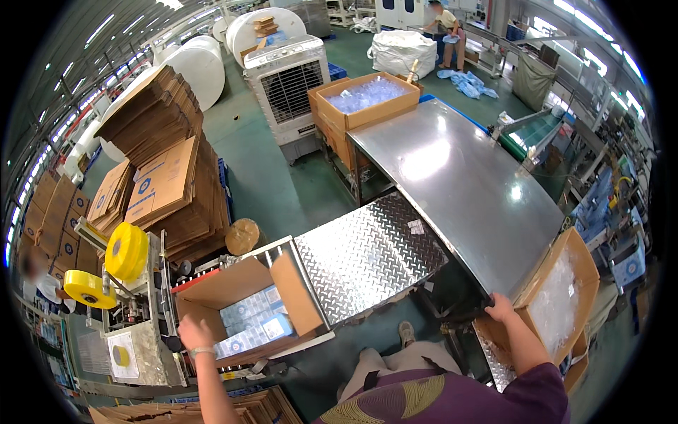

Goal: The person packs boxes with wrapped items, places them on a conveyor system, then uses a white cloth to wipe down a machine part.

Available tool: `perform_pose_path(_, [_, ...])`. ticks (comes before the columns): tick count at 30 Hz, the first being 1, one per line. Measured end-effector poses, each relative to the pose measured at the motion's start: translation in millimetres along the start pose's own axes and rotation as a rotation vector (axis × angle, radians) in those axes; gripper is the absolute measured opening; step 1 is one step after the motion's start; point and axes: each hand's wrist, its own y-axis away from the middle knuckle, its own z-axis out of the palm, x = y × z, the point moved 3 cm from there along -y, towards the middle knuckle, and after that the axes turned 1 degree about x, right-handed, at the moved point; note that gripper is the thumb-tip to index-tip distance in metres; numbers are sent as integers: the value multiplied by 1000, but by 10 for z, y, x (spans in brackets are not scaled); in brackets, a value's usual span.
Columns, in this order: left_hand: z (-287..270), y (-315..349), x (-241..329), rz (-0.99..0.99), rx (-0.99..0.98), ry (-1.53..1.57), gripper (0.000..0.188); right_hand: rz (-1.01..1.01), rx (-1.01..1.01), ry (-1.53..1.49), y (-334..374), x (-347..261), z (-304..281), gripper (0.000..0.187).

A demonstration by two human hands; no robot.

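My left hand is at the left side of an open cardboard box, its fingers stretched out against the wall. Inside that box lie several blue-and-white packs in rows, and one flap stands up on its right. On the other side, my right hand closes around the near corner of the steel table. Right beside it, a tilted cardboard box holds clear plastic material.
A diamond-plate metal platform joins the box's roller stand to the table. Yellow tape rolls sit on a machine at left. Stacked flat cartons, a grey air cooler and another filled box stand beyond. A person works far off.
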Motion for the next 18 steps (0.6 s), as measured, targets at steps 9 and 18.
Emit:
perform_pose_path(9, [-481,402,1631,556,-192,634,29,169,-39,117,348,-209,-3,86])
perform_pose_path(18, [29,-240,2359,627,-209,694,26,325,98,-135,-63,-919,-547,65])
